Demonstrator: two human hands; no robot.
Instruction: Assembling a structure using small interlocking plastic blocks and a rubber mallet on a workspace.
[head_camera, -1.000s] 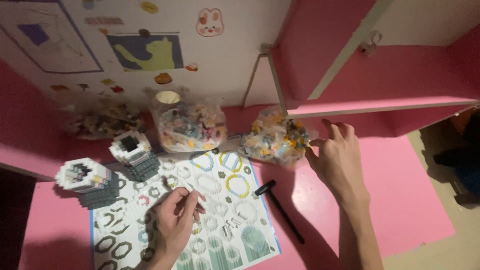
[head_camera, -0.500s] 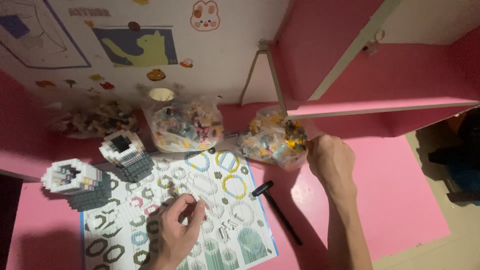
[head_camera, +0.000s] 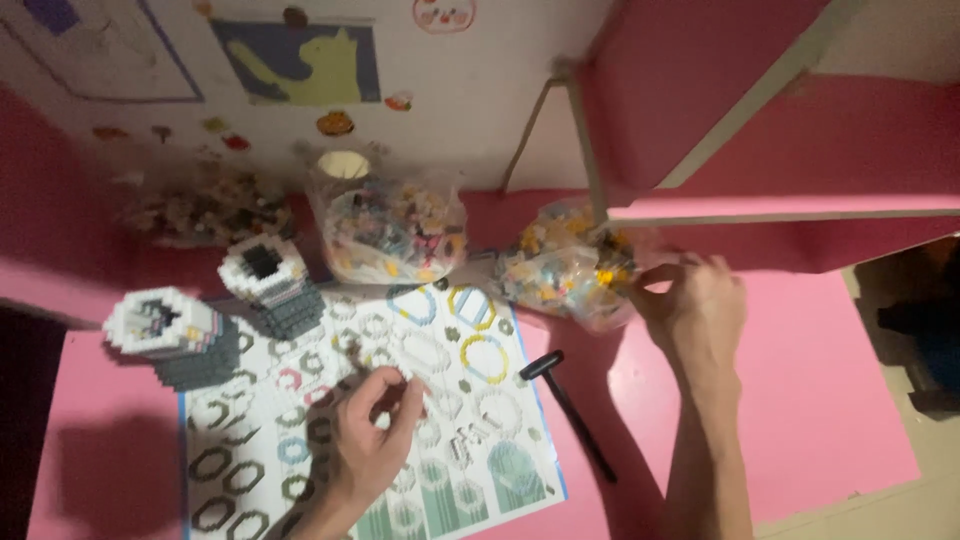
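My left hand (head_camera: 372, 432) rests over the printed instruction sheet (head_camera: 480, 410), fingers curled and pinched together; whether a small piece sits between them cannot be made out. My right hand (head_camera: 695, 310) reaches to the clear plastic bag of small yellow and mixed bricks (head_camera: 560, 265) and grips its right edge. A second clear bag of mixed bricks (head_camera: 395, 235) sits behind the sheet. Two round built brick towers, white on top and grey below, stand at the left: one nearer (head_camera: 165, 335), one further back (head_camera: 270, 280).
A black hammer-shaped tool (head_camera: 570, 405) lies on the pink desk (head_camera: 830, 400) beside the sheet. A third bag of loose pieces (head_camera: 200, 210) lies at the back left. The white wall with stickers stands behind, and a pink shelf (head_camera: 780, 210) overhangs at the right.
My right hand has moved left and closed on the edge of the yellow-brick bag. My left hand has stayed over the sheet with fingers pinched.
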